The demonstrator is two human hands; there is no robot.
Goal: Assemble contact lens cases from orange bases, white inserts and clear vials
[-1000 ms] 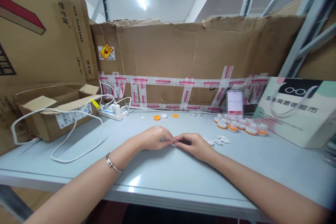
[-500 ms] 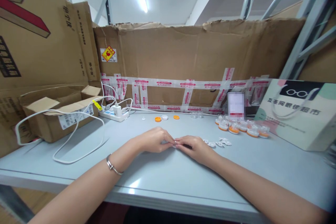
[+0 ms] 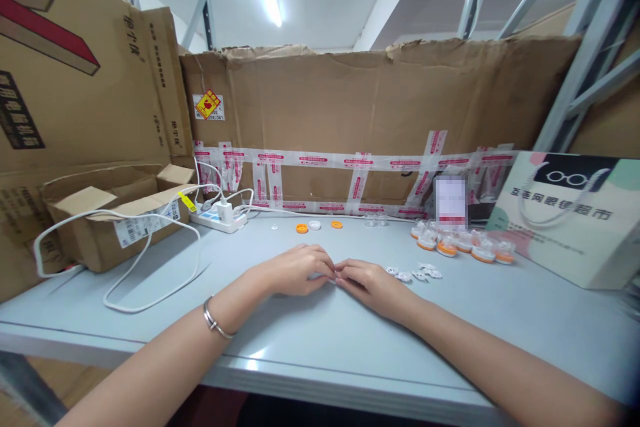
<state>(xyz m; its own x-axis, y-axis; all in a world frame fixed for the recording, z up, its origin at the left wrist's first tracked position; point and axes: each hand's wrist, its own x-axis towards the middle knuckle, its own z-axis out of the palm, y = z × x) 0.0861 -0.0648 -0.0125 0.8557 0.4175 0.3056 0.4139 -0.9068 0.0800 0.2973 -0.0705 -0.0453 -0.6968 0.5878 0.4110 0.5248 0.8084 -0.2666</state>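
Observation:
My left hand (image 3: pixel 303 269) and my right hand (image 3: pixel 366 281) meet fingertip to fingertip above the middle of the table. Both are closed in a pinch around a small whitish piece (image 3: pixel 332 281), mostly hidden by the fingers; its kind cannot be made out. Just right of my right hand lie several small white plastic parts (image 3: pixel 419 275). Beyond the hands sit an orange round cap (image 3: pixel 302 229), a white ring-like cap (image 3: pixel 315 225) and a second orange cap (image 3: pixel 337 224). A tiny white piece (image 3: pixel 274 227) lies left of them.
Several clear-topped round cases with orange or white bases (image 3: pixel 447 248) cluster at the right, before a paper bag (image 3: pixel 565 220). Clear pieces (image 3: pixel 375 219) stand at the back. On the left are an open carton (image 3: pixel 90 240), a power strip (image 3: pixel 220 219) and a looping white cable (image 3: pixel 125 310).
The fingers of both hands have shifted slightly and curl closer together over the small piece. The view has moved a little; the other objects lie as before.

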